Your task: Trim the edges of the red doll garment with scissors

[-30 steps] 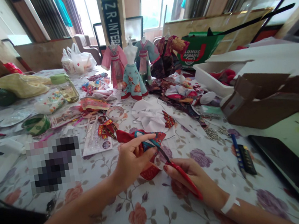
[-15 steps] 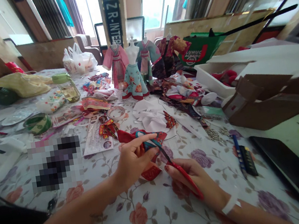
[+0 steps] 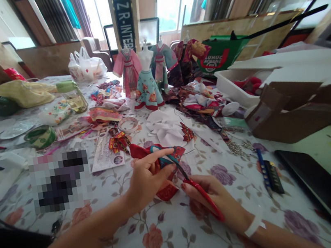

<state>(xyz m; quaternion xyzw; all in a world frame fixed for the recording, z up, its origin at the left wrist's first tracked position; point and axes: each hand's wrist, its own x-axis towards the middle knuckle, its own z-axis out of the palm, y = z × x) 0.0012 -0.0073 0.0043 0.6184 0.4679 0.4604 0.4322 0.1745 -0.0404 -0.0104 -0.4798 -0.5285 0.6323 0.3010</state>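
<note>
Compared with one second ago, almost nothing is changing near the hands; only the view is shifting by a small amount. The left hand (image 3: 145, 180) is keeping its grip, with the fingers closing together on a red and blue patterned cloth (image 3: 167, 192), and the index finger is stretching along its top. The cloth is showing on both sides of these fingers, with one red part lying on their near side. The right hand (image 3: 215, 190) is staying lower and to the right, and its fingers are wrapping around the red handles of the scissors (image 3: 204, 195). The dark blades are pointing toward the left fingertips and are seeming to touch the cloth there; how wide they are opening, I cannot tell. For the work, this steadiness is probably meaning that the scissors are working at one small place, and no piece is visibly coming free. Just beyond the left fingers, a crumpled white cloth (image 3: 164, 127) is lying on the counter (image 3: 181, 227); farther beyond them, a small dress form (image 3: 145, 58) is wearing a light blue skirt (image 3: 146, 87)
</note>
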